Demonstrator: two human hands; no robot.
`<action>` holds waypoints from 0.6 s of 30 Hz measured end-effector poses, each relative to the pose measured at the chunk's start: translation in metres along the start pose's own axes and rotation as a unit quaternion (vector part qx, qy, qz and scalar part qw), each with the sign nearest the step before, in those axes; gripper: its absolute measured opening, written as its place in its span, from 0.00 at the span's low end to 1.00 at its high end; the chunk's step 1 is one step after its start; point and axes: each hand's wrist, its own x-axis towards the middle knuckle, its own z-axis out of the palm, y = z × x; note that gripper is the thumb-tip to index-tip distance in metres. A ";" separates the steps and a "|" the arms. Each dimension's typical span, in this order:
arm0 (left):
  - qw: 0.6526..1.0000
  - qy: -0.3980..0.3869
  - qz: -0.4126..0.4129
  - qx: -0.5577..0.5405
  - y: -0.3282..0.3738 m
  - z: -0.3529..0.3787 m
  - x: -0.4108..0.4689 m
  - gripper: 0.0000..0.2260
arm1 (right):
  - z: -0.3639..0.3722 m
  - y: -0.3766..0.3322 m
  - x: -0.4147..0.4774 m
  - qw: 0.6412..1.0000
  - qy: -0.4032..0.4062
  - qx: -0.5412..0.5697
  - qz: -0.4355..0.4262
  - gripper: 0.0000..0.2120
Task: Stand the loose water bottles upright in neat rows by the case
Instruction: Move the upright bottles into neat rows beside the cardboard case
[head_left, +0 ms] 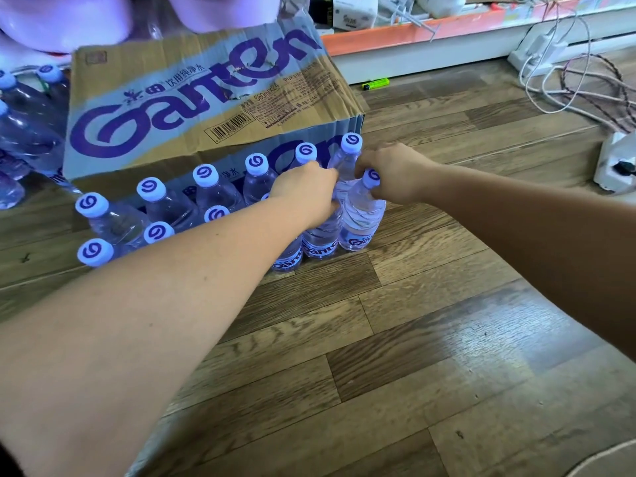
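Note:
A brown cardboard Ganten case lies on the wood floor. Along its front side stand two rows of clear water bottles with white and purple caps, several in each row. My left hand grips the neck of an upright front-row bottle, its cap hidden under the hand. My right hand holds the neck of the end bottle at the right of the front row, just below its cap. Both bottles stand on the floor, side by side.
More bottles are piled to the left of the case. A green lighter lies by the white baseboard. Cables and a white power strip lie on the floor at the right. Bare floor lies in front of the rows.

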 end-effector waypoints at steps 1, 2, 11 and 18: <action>1.000 0.001 0.001 0.001 0.000 0.000 0.000 0.12 | 0.000 0.000 0.000 1.000 0.002 -0.004 -0.001 0.16; 1.000 0.003 0.003 0.002 -0.001 0.000 0.000 0.12 | 0.000 -0.001 0.000 1.000 0.005 -0.007 -0.002 0.16; 1.000 0.004 0.015 0.014 -0.003 0.001 -0.003 0.14 | -0.002 -0.005 -0.003 1.000 0.009 0.008 0.025 0.15; 1.000 0.000 0.010 0.007 -0.002 0.001 -0.005 0.14 | -0.007 -0.010 -0.004 0.999 0.005 -0.005 0.034 0.16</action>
